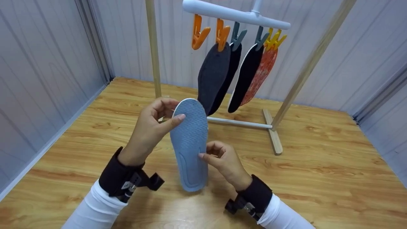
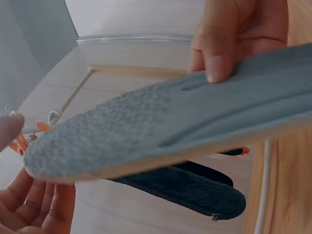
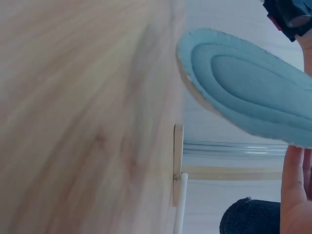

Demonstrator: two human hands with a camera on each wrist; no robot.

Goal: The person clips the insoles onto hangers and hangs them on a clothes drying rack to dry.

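I have the light blue insole (image 1: 189, 144) held upright in the air above the wooden tabletop (image 1: 318, 165), just in front of the drying rack (image 1: 235, 14). My left hand (image 1: 149, 132) pinches its toe end, thumb on the textured face and fingers curled behind; my right hand (image 1: 224, 159) pinches the edge nearer the heel, thumb in front. Both are fingertip holds on a soft, bendy piece, so I judge it could twist or slip out and drop to the table if either pinch loosens. The charcoal insole (image 1: 212, 78) hangs close behind from an orange clip (image 1: 221, 33); a careless lift might knock it loose. The empty orange clip (image 1: 198, 31) seems free, though I cannot see its jaws clearly.
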